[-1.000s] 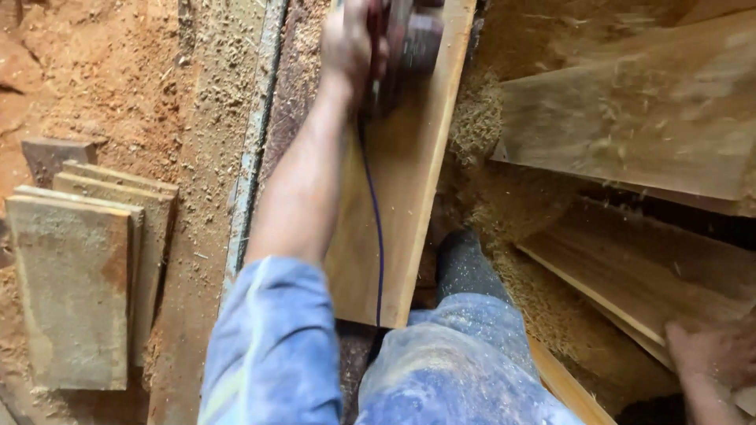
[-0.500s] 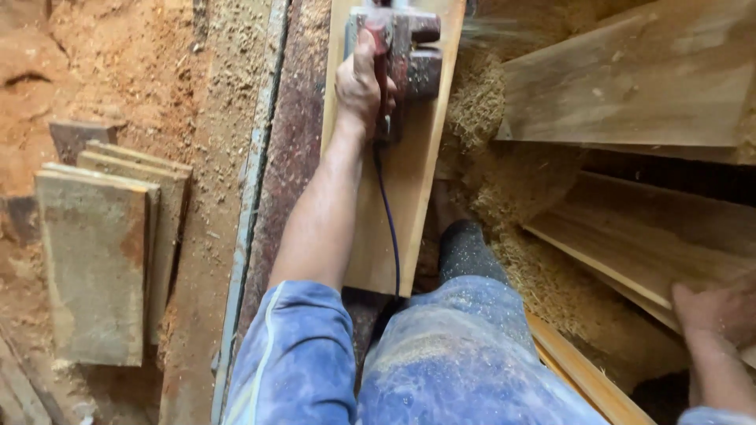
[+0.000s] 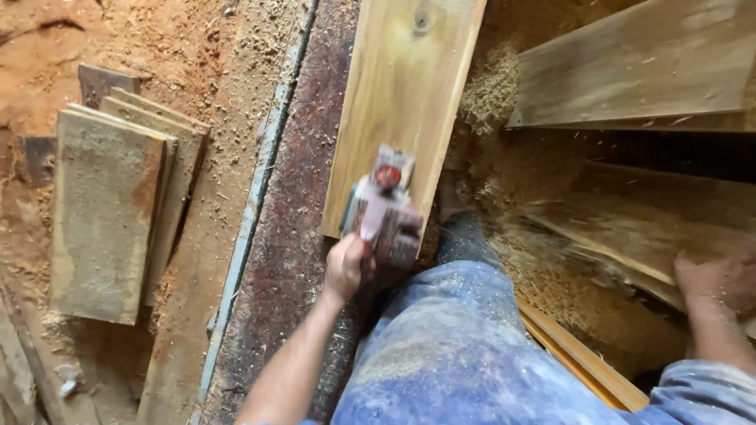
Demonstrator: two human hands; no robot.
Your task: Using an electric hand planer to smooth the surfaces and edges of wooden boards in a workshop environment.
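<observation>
No containers in view, just loose sawdust (image 3: 488, 86) heaped beside the plank. Left hand (image 3: 346, 267) has fingers wrapped tight round the handle of the power planer (image 3: 386, 208), which sits on the near end of the pale plank (image 3: 402, 86). Right hand (image 3: 720, 283) rests on the boards (image 3: 630, 212) at right; blurred, fingers probably curled, can't tell grip. Stacked boards (image 3: 110, 197) lie well apart at left
</observation>
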